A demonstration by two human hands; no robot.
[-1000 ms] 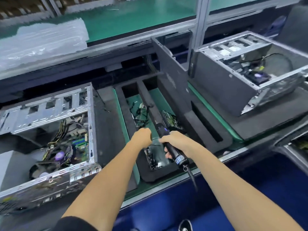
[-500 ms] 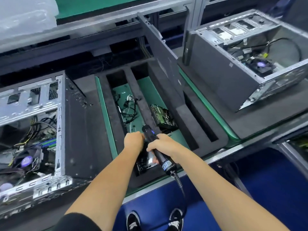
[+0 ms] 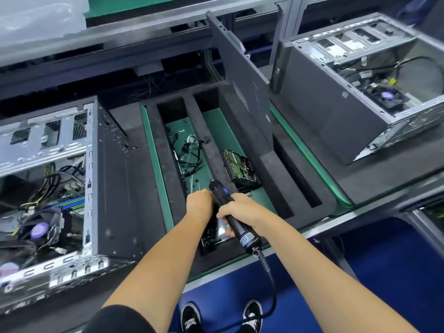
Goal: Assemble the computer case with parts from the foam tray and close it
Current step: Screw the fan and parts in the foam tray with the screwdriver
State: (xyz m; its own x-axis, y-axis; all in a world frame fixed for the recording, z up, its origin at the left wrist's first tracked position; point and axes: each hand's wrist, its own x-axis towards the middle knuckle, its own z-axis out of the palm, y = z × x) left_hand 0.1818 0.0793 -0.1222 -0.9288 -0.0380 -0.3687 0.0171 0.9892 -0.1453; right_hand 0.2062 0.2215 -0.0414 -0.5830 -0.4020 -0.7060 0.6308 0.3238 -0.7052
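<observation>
Both hands meet over the near end of the foam tray [image 3: 165, 169], which lies on the table [image 3: 336, 227] between two open cases.

The right hand [image 3: 242, 210] has its fingers curled round a black screwdriver [image 3: 230, 210]. The tool slants, with its tip end up and away by the left hand and its butt end low toward the person, where a label shows and a coiled cable [image 3: 266, 267] trails down toward the floor.

The left hand [image 3: 199, 205] is bent down at the wrist into the tray's near compartment, just left of the screwdriver and touching or almost touching it. Its fingers are hidden under the hand, so I cannot tell whether they grip anything.

Below and between the two hands a dark part with a shiny metal face [image 3: 216, 234] lies in that compartment, partly covered by the right hand and the tool.

Farther up the tray, loose wires [image 3: 189, 155] lie in the left slot and a drive [image 3: 240, 167] lies tilted in the right slot, both beyond the hands and untouched.

A dark side panel [image 3: 242, 75] stands tilted along the tray's right wall.

The left case [image 3: 62, 188] lies on its side with board, fan and cables showing. The right case [image 3: 360, 87] is also open, well apart from the hands.
</observation>
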